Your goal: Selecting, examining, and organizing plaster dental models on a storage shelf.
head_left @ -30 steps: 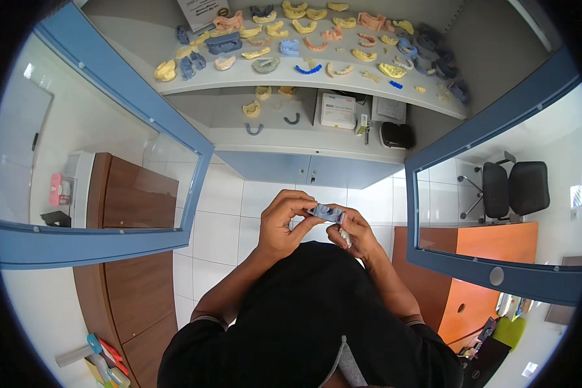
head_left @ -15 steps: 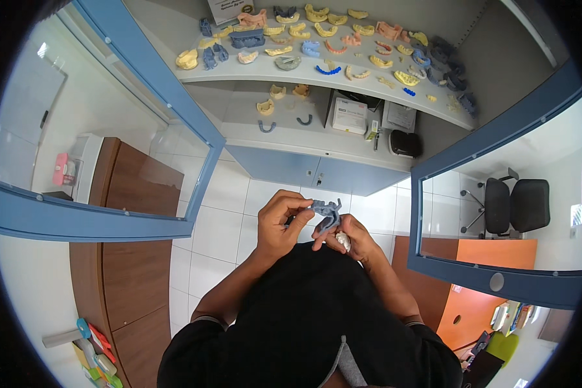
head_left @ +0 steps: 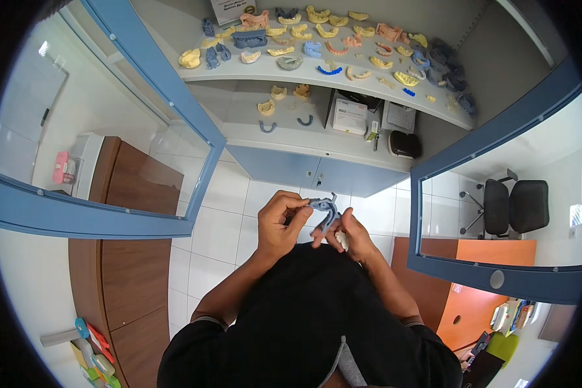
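Observation:
In front of my chest, my left hand [head_left: 283,223] pinches the left end of a grey-blue dental model [head_left: 323,208] between thumb and fingertips. Its curved arch hangs down toward my right hand [head_left: 355,238]. The right fingers lie behind and below the arch, and the thumb points up beside it. A crumpled white wad [head_left: 341,241], perhaps tissue, is tucked in the right palm. Whether the right fingers also press on the model is hard to tell, as the arch hides part of them.
Ahead stands an open cabinet with a shelf [head_left: 239,72] bearing many dental models in yellow, pink and blue. Below lie a few more models, a white box [head_left: 350,116] and a black case [head_left: 404,143]. Blue-framed glass doors [head_left: 90,223] swing out on both sides. An office chair [head_left: 530,205] stands right.
The dental model has turned, so its arch now opens differently and shows more of its inner side. My right thumb has straightened upward from the model. The left hand stays nearly in place.

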`<state>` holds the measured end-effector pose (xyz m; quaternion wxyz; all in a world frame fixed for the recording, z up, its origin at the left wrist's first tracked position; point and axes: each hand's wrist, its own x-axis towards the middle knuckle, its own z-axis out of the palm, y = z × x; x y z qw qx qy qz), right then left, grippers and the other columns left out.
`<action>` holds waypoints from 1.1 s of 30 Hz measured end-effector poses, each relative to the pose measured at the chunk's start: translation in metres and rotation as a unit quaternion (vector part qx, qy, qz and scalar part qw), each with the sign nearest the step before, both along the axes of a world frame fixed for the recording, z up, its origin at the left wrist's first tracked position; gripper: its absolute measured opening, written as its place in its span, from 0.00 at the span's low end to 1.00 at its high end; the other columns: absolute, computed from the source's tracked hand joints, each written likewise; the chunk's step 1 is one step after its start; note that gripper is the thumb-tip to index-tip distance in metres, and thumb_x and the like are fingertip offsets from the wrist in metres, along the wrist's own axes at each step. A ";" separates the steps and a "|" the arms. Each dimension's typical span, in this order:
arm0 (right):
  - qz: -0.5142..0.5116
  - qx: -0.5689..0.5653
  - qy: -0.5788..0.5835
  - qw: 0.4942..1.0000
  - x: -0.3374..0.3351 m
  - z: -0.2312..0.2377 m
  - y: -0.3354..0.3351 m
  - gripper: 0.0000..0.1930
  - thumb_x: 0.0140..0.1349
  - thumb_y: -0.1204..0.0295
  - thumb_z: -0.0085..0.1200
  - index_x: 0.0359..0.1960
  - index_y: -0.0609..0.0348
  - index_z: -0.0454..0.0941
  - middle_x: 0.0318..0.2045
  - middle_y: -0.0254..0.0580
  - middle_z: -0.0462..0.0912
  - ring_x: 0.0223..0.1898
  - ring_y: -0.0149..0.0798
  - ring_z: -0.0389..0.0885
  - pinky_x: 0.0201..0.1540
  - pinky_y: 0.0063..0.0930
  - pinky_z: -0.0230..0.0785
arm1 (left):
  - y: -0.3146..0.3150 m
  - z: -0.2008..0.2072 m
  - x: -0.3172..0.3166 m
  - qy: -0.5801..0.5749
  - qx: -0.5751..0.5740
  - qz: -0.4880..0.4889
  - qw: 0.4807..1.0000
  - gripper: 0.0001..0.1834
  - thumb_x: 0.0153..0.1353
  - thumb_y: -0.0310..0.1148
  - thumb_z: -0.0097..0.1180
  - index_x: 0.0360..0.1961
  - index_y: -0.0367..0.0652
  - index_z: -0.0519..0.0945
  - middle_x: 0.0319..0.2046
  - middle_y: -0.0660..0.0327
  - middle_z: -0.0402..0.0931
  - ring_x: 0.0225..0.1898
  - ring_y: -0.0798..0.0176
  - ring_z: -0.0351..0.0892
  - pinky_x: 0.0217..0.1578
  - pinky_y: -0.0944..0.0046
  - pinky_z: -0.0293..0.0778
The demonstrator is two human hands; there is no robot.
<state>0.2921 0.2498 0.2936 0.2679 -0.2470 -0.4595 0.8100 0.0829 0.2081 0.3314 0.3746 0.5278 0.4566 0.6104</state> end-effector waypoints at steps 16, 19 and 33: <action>-0.207 0.064 -0.155 0.964 -0.015 0.032 -0.002 0.10 0.72 0.69 0.63 0.46 0.65 0.84 0.32 0.30 0.85 0.31 0.20 0.75 0.36 0.18 0.67 | 0.003 -0.017 -0.004 -0.017 -0.078 0.033 0.996 0.05 0.68 0.21 0.64 0.43 0.32 0.83 0.38 0.61 0.82 0.34 0.74 0.81 0.33 0.72 0.75; -0.203 0.071 -0.162 0.963 -0.014 0.029 -0.004 0.09 0.70 0.73 0.65 0.46 0.66 0.84 0.33 0.31 0.86 0.32 0.19 0.75 0.37 0.17 0.67 | 0.004 -0.015 -0.006 0.006 -0.067 0.034 0.997 0.08 0.68 0.22 0.64 0.47 0.33 0.84 0.39 0.60 0.81 0.35 0.72 0.82 0.33 0.71 0.76; -0.192 0.181 -0.192 0.945 -0.011 0.018 -0.010 0.09 0.64 0.78 0.70 0.44 0.63 0.85 0.28 0.23 0.82 0.25 0.15 0.64 0.28 0.15 0.55 | 0.000 -0.014 -0.010 0.056 -0.073 0.004 0.996 0.14 0.61 0.22 0.71 0.48 0.33 0.85 0.41 0.59 0.79 0.38 0.71 0.82 0.36 0.72 0.77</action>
